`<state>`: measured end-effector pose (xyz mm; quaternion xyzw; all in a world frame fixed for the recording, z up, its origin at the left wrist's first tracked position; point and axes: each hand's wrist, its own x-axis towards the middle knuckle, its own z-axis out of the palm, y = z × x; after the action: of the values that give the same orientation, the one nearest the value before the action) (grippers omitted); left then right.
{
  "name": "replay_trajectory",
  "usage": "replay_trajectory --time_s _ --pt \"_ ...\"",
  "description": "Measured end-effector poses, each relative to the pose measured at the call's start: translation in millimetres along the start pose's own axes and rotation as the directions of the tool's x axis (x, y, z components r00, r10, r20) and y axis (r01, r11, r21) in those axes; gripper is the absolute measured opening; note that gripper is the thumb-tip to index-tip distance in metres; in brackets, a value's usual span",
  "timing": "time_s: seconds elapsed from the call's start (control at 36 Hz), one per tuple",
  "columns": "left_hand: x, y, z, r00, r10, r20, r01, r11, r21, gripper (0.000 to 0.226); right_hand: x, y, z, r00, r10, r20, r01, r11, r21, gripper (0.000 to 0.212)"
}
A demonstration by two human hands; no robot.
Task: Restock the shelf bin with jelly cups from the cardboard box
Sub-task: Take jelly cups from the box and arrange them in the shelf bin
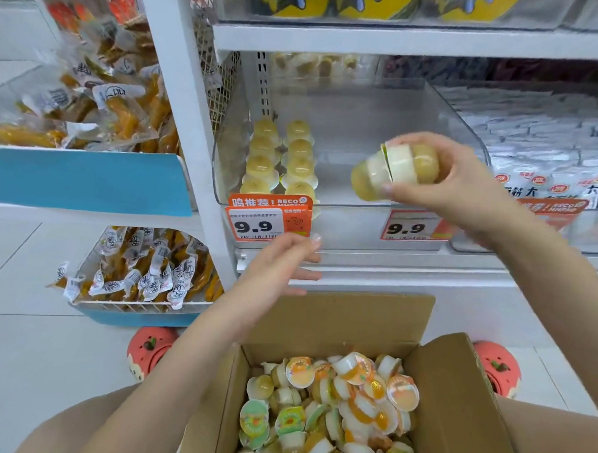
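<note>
An open cardboard box [454,397] rests on my lap, filled with several jelly cups [337,409] with orange and green lids. My right hand [454,178] grips two yellowish jelly cups [392,168] pressed lid to lid, held at the front wall of the clear shelf bin [380,127]. Two rows of yellow jelly cups [280,157] line the bin's left side; the rest of its floor is bare. My left hand [282,263] hovers with fingers spread and nothing in it, between the box's far flap and the shelf edge.
Orange price tags reading 9.9 [268,221] hang on the shelf front. White snack packets [547,151] fill the bin to the right. Wire baskets of packaged orange snacks [90,104] stand to the left. Two pink apple-shaped stools [497,365] sit on the tiled floor.
</note>
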<state>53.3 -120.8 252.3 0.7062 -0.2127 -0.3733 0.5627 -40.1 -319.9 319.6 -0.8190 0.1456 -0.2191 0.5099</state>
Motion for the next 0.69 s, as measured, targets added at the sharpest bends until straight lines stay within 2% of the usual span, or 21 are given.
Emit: replay_trajectory --time_s 0.08,0.14,0.19,0.25,0.33,0.47,0.56,0.69 --pt "10 -4 -11 0.981 0.137 -0.139 -0.097 0.960 0.262 0.009 53 -5 -5 0.999 0.026 -0.022 -0.032 0.947 -0.318 0.051" --pt "15 -8 -17 0.969 0.189 -0.157 -0.119 0.921 0.372 0.013 88 4 1 0.992 0.124 0.020 -0.094 0.840 -0.535 0.054" --pt "18 -10 -21 0.966 0.210 -0.153 -0.125 0.892 0.435 0.019 118 24 10 0.973 0.216 0.084 -0.118 0.773 -0.624 0.059" --pt "21 -11 -26 0.962 0.236 -0.137 -0.143 0.865 0.481 0.021 143 46 17 0.962 0.257 0.096 -0.135 0.747 -0.651 0.060" --pt "23 -10 -31 0.958 0.272 -0.092 -0.177 0.810 0.559 0.021 174 68 24 0.969 0.244 0.044 -0.158 0.746 -0.647 0.057" --pt "27 -9 -35 0.944 0.327 -0.047 -0.215 0.716 0.664 0.019 209 89 34 0.973 0.213 0.093 -0.098 0.738 -0.668 0.055" --pt "30 -10 -36 0.937 0.345 -0.060 -0.218 0.709 0.671 0.018 218 100 41 0.976 0.184 0.112 -0.070 0.761 -0.645 0.050" --pt "32 -12 -34 0.927 0.363 -0.096 -0.210 0.713 0.669 0.019 220 119 44 0.992 0.120 0.049 -0.074 0.837 -0.542 0.063"
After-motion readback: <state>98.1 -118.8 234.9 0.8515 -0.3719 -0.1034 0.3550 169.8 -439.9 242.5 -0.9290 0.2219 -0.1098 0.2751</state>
